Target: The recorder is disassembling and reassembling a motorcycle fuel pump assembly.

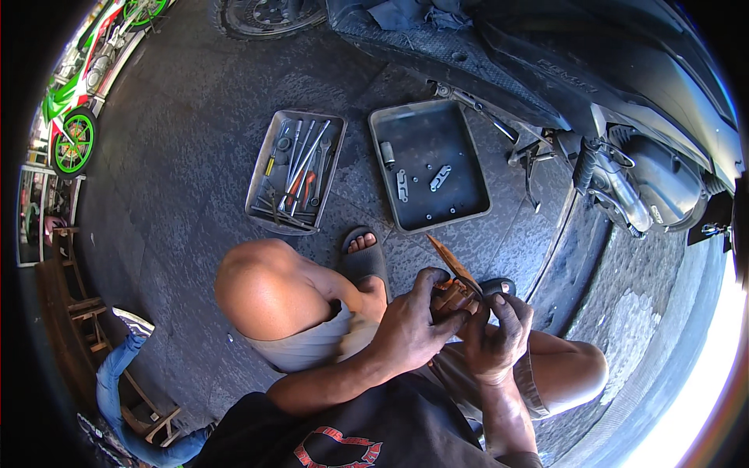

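Observation:
Above my lap, my left hand (417,324) is closed around a small, rounded metal part (456,297) with a coppery-brown look; its exact kind is hard to make out. Close beside it, my right hand (499,335) is closed, thumb and fingers pinching at the part's right side. A thin, pointed brown strip (449,256) sticks out forward and to the left from between the hands. Its dark lower end runs to the right fingertips, which appear to hold it. Fingers cover much of both things, and dark grime coats them.
A tray of wrenches and screwdrivers (254,195) lies ahead on the dark floor (187,156). Right of it, a black tray (429,222) holds a metal cylinder (387,153), two metal plates and several small fasteners. A scooter (538,78) stands beyond; another person's leg (117,382) shows lower left.

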